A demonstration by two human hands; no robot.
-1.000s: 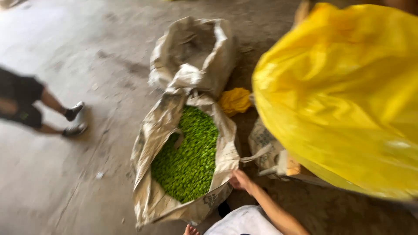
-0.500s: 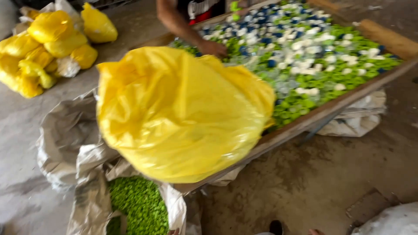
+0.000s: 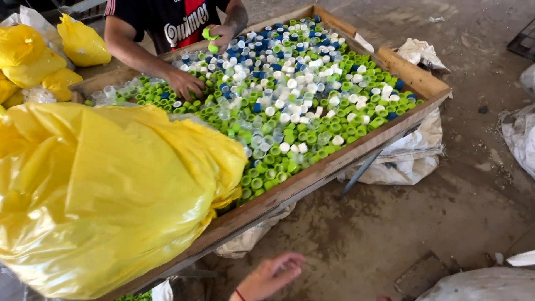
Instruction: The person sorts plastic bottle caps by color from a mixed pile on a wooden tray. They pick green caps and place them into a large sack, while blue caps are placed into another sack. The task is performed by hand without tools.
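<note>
A big, full yellow plastic bag (image 3: 106,195) lies on the near left corner of a wooden sorting tray (image 3: 334,161). The tray is heaped with green, white, blue and clear bottle caps (image 3: 295,106). My right hand (image 3: 270,276) shows at the bottom edge, below the tray's rim. It is empty with its fingers spread, and a thin red band circles the wrist. It touches neither bag nor tray. My left hand is out of view. Across the tray, a person in a black and red shirt has one hand (image 3: 186,83) in the caps and lifts green caps (image 3: 210,39) with the other.
More filled yellow bags (image 3: 33,56) are piled at the far left. White sacks (image 3: 412,156) lie under and beside the tray on a stained concrete floor (image 3: 446,223). Another pale sack (image 3: 479,284) sits at the bottom right, and metal legs (image 3: 368,167) hold up the tray.
The view swung from an open sack of green caps on the floor up to the sorting tray. The yellow bag now rests on the tray's corner, and my hand has left the sack's edge.
</note>
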